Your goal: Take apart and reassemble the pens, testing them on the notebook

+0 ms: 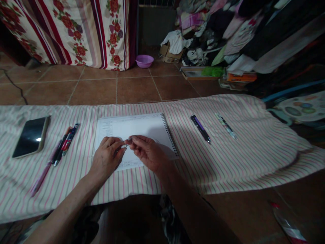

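One purple basin (144,64) beyond notebook (135,127)

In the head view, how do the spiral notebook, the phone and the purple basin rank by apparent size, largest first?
1. Spiral notebook, partly covered
2. Phone
3. Purple basin

The basin stands farther off, on the floor, so its true size against the others is unsure.

hands (106,156): together over spiral notebook (134,126) | phone (30,137): far left | pens (201,129): both sides
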`<state>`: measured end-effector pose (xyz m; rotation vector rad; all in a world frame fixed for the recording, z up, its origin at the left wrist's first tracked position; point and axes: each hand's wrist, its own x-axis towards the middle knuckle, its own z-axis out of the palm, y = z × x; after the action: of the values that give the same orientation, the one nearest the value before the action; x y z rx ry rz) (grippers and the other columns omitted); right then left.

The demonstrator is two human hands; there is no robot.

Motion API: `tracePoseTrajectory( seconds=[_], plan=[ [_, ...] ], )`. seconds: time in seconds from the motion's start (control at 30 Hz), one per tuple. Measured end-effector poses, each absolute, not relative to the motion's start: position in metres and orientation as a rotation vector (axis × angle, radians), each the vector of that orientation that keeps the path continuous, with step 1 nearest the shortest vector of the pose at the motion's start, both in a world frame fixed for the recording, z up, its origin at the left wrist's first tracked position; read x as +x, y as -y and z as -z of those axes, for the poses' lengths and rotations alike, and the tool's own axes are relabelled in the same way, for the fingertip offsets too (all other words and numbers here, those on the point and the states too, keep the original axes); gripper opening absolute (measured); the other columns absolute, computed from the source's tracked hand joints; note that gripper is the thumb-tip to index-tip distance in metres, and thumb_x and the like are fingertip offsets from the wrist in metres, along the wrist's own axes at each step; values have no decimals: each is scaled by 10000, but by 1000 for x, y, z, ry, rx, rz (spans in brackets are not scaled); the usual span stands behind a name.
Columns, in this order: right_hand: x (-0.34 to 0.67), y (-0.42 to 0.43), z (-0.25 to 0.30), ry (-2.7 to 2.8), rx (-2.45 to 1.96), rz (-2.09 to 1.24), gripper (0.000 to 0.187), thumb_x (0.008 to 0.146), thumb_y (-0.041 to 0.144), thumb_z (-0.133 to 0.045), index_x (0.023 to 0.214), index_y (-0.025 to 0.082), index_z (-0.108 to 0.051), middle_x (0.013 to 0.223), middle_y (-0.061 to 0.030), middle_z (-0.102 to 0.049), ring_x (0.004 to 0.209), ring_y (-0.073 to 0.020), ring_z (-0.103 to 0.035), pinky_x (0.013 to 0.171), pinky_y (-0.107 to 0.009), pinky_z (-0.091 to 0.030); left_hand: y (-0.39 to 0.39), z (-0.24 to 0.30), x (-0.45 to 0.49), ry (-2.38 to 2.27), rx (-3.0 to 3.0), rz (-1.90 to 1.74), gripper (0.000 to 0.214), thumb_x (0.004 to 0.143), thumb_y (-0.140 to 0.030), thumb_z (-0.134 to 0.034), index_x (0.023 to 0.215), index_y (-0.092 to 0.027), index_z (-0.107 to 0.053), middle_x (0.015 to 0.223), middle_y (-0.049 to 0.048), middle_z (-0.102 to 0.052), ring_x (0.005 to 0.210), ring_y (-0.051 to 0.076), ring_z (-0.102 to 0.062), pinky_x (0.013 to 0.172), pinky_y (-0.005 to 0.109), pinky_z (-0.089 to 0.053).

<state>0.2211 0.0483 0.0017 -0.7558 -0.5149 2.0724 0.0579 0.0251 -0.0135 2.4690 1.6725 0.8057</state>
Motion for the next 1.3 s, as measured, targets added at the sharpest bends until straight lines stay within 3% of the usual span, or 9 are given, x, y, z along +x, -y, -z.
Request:
tracePoseTrajectory(
  seconds=[0.4, 0.67, 0.8, 0.9, 1.3],
  plan=[
    [213, -43, 0, 974, -972, -1627, 146, 710, 300, -645, 773, 168, -642, 679, -1, -676, 586, -111, -645, 519, -221, -536, -24, 12, 59, -1652, 2463, -803, 219, 846, -253, -499, 989, -154, -632, 866, 81, -611, 830, 220, -506, 716, 364, -476],
    [213, -38, 2, 1424, -1032, -1225, 114, 786, 268, -566, 798, 179, -638, 630, 10, -671, 522, -99, -640, 500, -190, -520, -25, 14, 61, -1674, 2440, -873, 162, 826, -228, -525, 913, -142, -631, 870, 88, -619, 834, 218, -514, 717, 362, -479],
    [215, -39, 4, 1503, -1049, -1067, 122, 794, 272, -561, 803, 183, -643, 633, 14, -666, 508, -87, -619, 493, -183, -519, -22, 4, 62, -1678, 2337, -1107, 139, 844, -197, -484, 858, -166, -618, 851, 69, -621, 834, 197, -536, 748, 360, -467],
    [217, -40, 5, 1525, -1083, -1013, 118, 793, 277, -562, 792, 198, -648, 637, 15, -659, 500, -86, -602, 494, -193, -514, -19, -4, 65, -1645, 2228, -1260, 104, 837, -198, -505, 829, -193, -609, 814, 37, -617, 811, 171, -554, 734, 331, -469],
    [218, -40, 6, 1628, -1051, -976, 126, 814, 310, -562, 811, 255, -676, 717, -1, -659, 593, -119, -601, 632, -271, -515, -15, -5, 72, -1569, 2134, -1228, 69, 820, -198, -536, 801, -202, -602, 774, 19, -620, 767, 149, -557, 664, 289, -493]
  ],
)
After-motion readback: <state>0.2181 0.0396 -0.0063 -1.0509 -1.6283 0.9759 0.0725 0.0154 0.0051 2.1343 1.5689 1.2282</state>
